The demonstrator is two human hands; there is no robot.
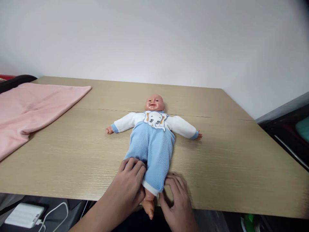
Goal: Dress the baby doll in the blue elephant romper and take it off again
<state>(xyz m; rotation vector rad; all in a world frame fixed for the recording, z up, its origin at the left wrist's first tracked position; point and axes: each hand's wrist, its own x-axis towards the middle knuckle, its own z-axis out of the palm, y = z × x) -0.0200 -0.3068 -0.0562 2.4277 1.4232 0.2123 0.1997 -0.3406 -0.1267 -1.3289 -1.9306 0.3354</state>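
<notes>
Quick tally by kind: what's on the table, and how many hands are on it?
doll: 1
pink cloth: 1
hands: 2 (left hand and right hand, both at the doll's trouser legs)
total: 4

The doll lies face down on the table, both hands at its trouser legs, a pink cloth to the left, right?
No: the head view shows the doll face up. The left hand and right hand are at its trouser legs, and the pink cloth lies to the left.
</notes>
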